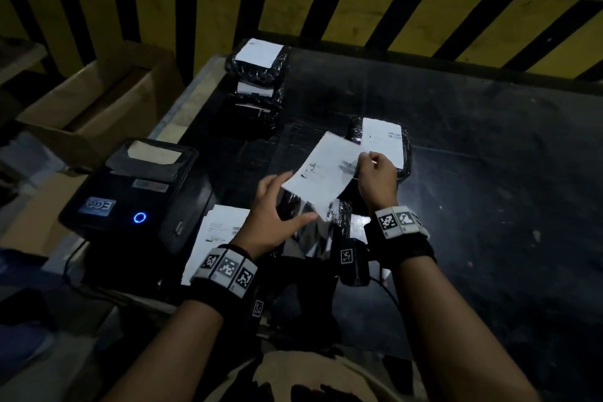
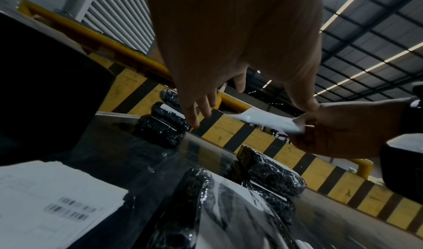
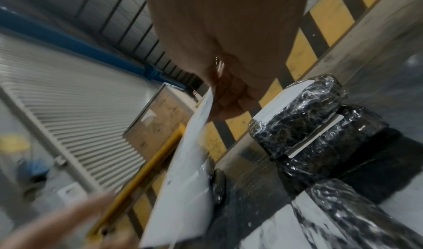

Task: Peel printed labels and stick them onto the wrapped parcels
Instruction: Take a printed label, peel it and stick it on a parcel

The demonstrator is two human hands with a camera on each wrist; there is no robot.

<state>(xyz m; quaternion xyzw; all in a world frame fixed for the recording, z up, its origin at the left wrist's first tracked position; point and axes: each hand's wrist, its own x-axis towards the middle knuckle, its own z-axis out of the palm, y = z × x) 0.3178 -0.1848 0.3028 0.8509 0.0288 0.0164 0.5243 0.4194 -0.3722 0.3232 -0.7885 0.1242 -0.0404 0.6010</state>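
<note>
A white printed label (image 1: 321,173) hangs in the air over a black film-wrapped parcel (image 1: 341,210). My right hand (image 1: 367,161) pinches the label's right edge. My left hand (image 1: 295,199) is open at the label's lower left corner, fingers spread and thumb stretched under the paper. In the left wrist view the label (image 2: 263,120) runs from my left thumb to the right hand's pinch. The right wrist view shows the label (image 3: 187,180) edge-on beneath my right hand (image 3: 220,104). Just behind lies a labelled parcel stack (image 1: 381,143).
A black label printer (image 1: 130,196) with a blue light sits at the left, loose label sheets (image 1: 218,232) beside it. Another stack of labelled parcels (image 1: 257,75) stands at the back left. An open cardboard box (image 1: 98,101) lies off the table. A yellow-black barrier (image 1: 391,10) runs behind.
</note>
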